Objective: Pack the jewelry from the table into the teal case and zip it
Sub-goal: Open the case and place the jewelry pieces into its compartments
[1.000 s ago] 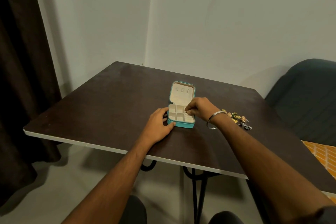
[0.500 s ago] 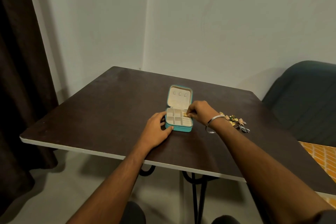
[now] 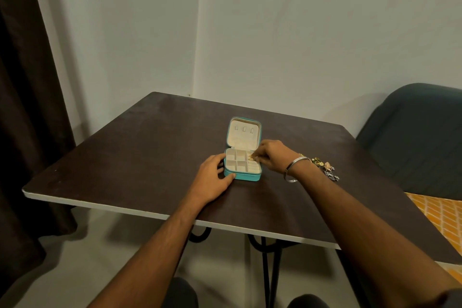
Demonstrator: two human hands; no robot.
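Head view is showing both forearms reaching in over the near edge of the table [image 3: 105, 157]. The left hand [image 3: 212, 180] is lying relaxed against the left side of the teal case [image 3: 243, 176], thumb at its near-left corner, steadying it. The right hand [image 3: 272, 156] is pinching a small gold piece [image 3: 252, 158] over the case's right-hand compartments, so the step in hand is likely placing that piece. A bangle [image 3: 291, 170] is sitting on the right wrist. The case is lying mid-table with its lid [image 3: 243, 134] standing open toward the far edge. More jewelry [image 3: 325, 167] is waiting in a loose cluster just right of the wrist, toward the right edge. Next, the pinch probably needs releasing inside a compartment, then a short reach right. Bare tabletop is lying all round the case, widest to the left.
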